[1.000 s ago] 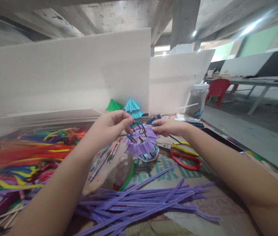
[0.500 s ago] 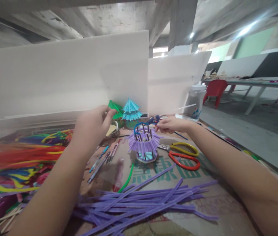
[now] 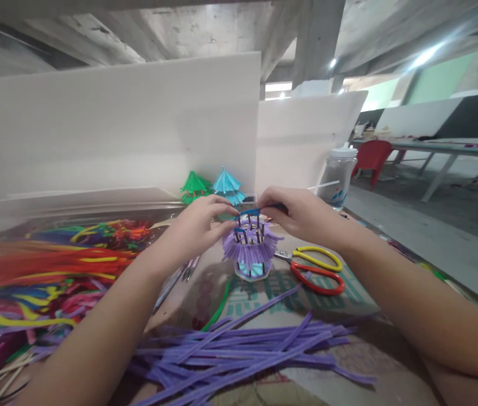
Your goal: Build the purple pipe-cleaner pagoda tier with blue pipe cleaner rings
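Note:
A small pavilion model (image 3: 250, 251) stands upright in the middle of the work surface, with a purple pipe-cleaner skirt, dark posts and a pale blue base. Along the top of its posts runs a blue pipe cleaner (image 3: 248, 213), bent around part of the rim. My left hand (image 3: 200, 228) pinches at the rim's left side, thumb and forefinger together on the blue strip. From the other side my right hand (image 3: 295, 214) grips the strip near the back right; its fingertips are partly hidden. Scissors (image 3: 317, 270) with yellow and red handles lie just right of the model.
Loose purple pipe cleaners (image 3: 239, 355) spread across the front. Coloured pipe cleaners (image 3: 48, 262) pile up at the left. Behind my hands stand a green model roof (image 3: 195, 185) and a light blue model roof (image 3: 227, 183). A clear bottle (image 3: 336, 177) is at the back right.
My left hand has come right and down onto the model's top rim. My right hand has moved in closer, its fingers now on the blue pipe cleaner.

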Demonstrator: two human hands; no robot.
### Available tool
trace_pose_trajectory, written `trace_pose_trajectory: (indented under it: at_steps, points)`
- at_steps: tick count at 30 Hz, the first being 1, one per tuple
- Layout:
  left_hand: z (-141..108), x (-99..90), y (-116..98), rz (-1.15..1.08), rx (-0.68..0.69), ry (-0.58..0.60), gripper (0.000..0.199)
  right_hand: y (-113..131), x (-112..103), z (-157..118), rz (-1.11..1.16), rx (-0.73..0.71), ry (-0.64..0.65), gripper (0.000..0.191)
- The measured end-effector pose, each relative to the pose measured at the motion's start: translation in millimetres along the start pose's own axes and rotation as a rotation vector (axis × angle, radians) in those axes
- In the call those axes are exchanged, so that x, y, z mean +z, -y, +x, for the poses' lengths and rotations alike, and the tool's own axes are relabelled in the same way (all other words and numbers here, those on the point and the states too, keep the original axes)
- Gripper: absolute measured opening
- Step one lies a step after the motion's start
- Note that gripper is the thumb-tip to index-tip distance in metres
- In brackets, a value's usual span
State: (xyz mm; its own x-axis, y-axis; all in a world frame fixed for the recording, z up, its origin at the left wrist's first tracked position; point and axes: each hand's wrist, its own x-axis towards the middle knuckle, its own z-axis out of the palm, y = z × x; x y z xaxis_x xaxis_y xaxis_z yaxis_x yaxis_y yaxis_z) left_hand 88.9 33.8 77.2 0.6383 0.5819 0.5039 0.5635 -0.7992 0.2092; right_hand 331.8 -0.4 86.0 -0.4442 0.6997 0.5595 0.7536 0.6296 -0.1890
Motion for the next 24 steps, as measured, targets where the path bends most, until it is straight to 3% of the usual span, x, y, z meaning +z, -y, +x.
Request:
trace_pose_trajectory:
  at_steps: [3,6,8,16,24]
  points:
    - [-2.4,7.8,6.2,-0.035,0.008,0.114,0.044,-1.8,0.0,0.2,-0.048,0.031,0.009,0.014]
    - [-4.0,18.4,10.5,-0.114,0.004,0.112,0.077,-6.1,0.4,0.9,-0.085,0.065,0.025,0.016]
    - [-4.0,24.4,12.5,-0.177,0.004,0.137,0.088,-8.1,0.9,1.3,-0.109,0.075,0.034,0.016]
    - [-1.4,28.2,20.0,-0.345,-0.070,0.270,0.079,-8.3,1.1,1.6,-0.167,0.076,0.040,0.016]
    - [-0.3,31.2,20.5,-0.343,-0.122,0.263,0.082,-1.4,-0.5,0.6,-0.136,0.075,0.075,0.014]
